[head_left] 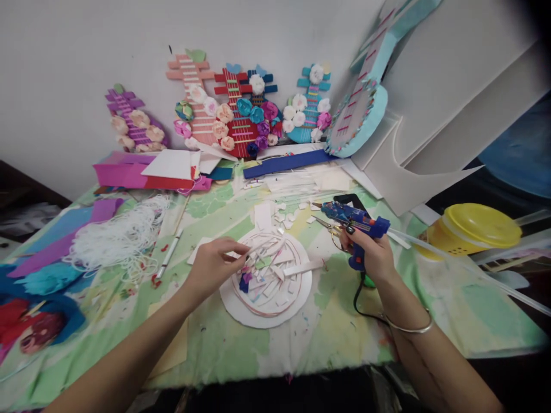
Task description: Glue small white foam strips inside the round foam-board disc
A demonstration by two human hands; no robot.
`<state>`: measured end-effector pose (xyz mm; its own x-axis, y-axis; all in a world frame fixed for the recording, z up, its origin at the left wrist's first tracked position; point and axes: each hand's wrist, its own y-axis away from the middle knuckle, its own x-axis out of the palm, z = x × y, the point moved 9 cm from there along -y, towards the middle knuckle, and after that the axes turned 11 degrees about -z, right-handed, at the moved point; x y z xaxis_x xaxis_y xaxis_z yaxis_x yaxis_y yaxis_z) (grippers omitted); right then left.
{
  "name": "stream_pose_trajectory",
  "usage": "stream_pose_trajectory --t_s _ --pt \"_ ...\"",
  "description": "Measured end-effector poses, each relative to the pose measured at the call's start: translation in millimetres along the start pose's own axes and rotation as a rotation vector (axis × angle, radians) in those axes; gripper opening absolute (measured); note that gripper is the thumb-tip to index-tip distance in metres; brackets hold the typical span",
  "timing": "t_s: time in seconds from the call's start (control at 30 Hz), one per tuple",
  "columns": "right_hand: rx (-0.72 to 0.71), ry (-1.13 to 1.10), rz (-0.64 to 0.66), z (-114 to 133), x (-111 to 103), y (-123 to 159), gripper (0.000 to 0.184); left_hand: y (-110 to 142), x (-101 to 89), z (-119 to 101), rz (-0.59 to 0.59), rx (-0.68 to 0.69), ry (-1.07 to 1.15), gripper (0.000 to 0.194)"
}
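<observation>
My right hand is wrapped round the handle of a blue hot glue gun, its nozzle pointing left and its black cord hanging down. Gold-handled scissors lie just left of that hand, partly hidden by it. My left hand has thumb and fingers brought together over the left side of a white round foam disc; what they pinch, if anything, I cannot make out. Small white, purple and green scraps lie on the disc. Beyond it, several little white squares are scattered about.
Several decorated cardboard guitars lean on the back wall. A heap of white cord and a pen lie left. A lidded yellow bucket stands right, near large white board pieces. A patterned cloth covers the table.
</observation>
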<state>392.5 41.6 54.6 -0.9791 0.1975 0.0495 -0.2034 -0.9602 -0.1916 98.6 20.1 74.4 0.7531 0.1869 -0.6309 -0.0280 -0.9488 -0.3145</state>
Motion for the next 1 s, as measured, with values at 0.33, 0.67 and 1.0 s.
stream_pose_trajectory --t_s 0.33,0.67,1.0 --pt "0.015 0.0 -0.011 -4 1 1 0.026 53 19.5 -23 -0.104 0.602 -0.289 0.018" --pt "0.008 -0.013 0.018 -2 5 1 0.024 63 42.0 -38 -0.01 0.76 -0.529 0.02" --pt "0.0 0.003 0.028 0 7 3 0.024 62 49.4 -39 0.116 0.776 -0.607 0.021"
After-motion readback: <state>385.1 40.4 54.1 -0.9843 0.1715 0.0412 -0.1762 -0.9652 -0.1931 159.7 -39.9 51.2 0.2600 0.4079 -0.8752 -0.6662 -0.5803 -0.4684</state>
